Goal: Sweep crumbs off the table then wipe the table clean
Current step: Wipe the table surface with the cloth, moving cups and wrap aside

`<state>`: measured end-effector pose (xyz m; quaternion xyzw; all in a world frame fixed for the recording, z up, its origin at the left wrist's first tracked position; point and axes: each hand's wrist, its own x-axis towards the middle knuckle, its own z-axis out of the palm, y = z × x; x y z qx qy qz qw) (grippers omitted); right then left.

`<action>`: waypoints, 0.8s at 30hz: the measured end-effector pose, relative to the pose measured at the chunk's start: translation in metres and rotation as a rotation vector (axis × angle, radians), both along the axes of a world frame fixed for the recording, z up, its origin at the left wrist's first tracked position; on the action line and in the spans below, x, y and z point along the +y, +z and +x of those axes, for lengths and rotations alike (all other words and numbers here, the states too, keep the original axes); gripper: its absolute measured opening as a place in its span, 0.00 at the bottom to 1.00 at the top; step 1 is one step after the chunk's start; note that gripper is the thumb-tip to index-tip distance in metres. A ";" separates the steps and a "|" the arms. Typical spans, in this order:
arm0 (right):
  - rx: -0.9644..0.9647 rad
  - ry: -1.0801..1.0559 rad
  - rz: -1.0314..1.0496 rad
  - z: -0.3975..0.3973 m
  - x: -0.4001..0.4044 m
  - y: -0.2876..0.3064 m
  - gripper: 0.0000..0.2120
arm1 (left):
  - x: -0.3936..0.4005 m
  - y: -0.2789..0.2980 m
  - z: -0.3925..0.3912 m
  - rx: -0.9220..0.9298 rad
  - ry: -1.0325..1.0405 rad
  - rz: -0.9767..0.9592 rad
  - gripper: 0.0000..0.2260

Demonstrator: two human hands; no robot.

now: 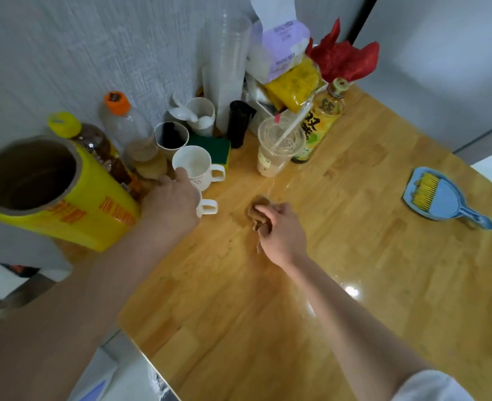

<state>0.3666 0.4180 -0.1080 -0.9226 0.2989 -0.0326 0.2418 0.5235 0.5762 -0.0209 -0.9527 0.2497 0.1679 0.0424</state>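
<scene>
My right hand (282,233) grips a crumpled brown cloth (258,211) and presses it on the wooden table (369,256) near its middle. A wet sheen shows on the wood around and behind the cloth. My left hand (172,201) covers a white mug (208,206) from above, fingers curled round its top; only the handle and a strip of its side show. A second white mug (194,166) stands just behind it. A blue dustpan (447,199) with a yellow-bristled brush lying in it rests on the table at the right.
Along the wall stand bottles (123,123), cups, a green sponge (212,146), a plastic cup with a straw (276,146), a tea bottle (320,123), stacked clear cups and bags. A large yellow roll (53,195) stands at the left edge. The table's left edge runs near my left forearm.
</scene>
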 end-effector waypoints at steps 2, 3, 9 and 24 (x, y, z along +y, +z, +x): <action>-0.019 0.285 -0.012 -0.008 0.041 -0.001 0.20 | 0.000 -0.002 0.007 0.048 0.058 -0.068 0.36; -0.016 0.405 0.005 -0.015 0.053 0.001 0.20 | -0.001 -0.001 0.009 0.061 0.069 -0.092 0.37; 0.007 0.301 0.062 -0.007 0.018 0.006 0.19 | 0.000 -0.001 0.007 0.019 0.053 -0.200 0.42; -0.008 0.518 0.112 -0.008 0.089 0.009 0.16 | -0.002 0.001 0.018 0.077 0.124 -0.183 0.42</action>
